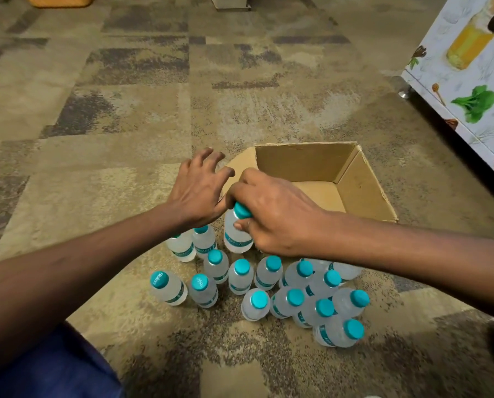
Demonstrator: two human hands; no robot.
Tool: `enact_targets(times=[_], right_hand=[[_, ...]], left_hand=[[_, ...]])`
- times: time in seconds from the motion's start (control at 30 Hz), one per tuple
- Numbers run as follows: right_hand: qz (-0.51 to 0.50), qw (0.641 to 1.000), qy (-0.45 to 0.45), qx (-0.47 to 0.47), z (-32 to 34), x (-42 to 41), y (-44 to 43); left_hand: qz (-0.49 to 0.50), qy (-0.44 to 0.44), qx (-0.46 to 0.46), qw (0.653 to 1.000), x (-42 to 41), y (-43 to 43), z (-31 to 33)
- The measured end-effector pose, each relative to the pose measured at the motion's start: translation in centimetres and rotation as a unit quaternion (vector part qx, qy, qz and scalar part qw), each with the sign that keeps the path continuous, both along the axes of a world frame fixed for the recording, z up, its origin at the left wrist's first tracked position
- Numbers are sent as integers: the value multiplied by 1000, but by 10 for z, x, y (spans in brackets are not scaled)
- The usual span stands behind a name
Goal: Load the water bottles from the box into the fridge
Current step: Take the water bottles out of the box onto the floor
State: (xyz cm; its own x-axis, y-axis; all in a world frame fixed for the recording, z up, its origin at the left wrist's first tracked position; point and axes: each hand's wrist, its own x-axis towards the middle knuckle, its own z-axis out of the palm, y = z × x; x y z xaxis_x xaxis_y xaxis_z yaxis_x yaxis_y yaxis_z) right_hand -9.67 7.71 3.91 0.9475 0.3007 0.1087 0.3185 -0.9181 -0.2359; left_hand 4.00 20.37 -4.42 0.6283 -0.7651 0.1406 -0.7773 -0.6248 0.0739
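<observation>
Two hands of mine are out in front of me, close together over the floor. My right hand [274,214] holds one water bottle [237,239] up near its top. My fingers curl over the blue-green cap and my thumb presses on the bottle's side. The bottle stands almost straight up, just at the near left corner of the box [355,179].

My left hand [195,191] is at 9 o'clock from my right hand. Its fingers are spread wide and a little bent, and it holds nothing. Its thumb is very near my right fingers, but I cannot tell if they touch.

The box is brown card with its top open. It sits at 2 o'clock from my right hand, and I see its walls and its bottom. My right hand hides its near left corner.

Many other bottles [240,275] stand in a bunch on the carpet [125,110] at 6 o'clock from my hands, outside the box. They all have blue-green caps. Some lean over at 5 o'clock. My right arm goes across the bunch and hides part of a few bottles.

The fridge [470,81] is far off at 2 o'clock, apart from the box, with food pictures on it. My blue trouser leg [53,369] is at 7 o'clock.
</observation>
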Motion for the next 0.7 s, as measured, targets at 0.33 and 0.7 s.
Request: enact_targets(times=[0.33,0.7], right_hand=[[90,992,91,6,-32,-22,33],[129,975,172,-48,-87,-28,34]], left_hand=[[-93,-23,97,991,5,11,-24],[-104,-50,132,985,-5,5,-25]])
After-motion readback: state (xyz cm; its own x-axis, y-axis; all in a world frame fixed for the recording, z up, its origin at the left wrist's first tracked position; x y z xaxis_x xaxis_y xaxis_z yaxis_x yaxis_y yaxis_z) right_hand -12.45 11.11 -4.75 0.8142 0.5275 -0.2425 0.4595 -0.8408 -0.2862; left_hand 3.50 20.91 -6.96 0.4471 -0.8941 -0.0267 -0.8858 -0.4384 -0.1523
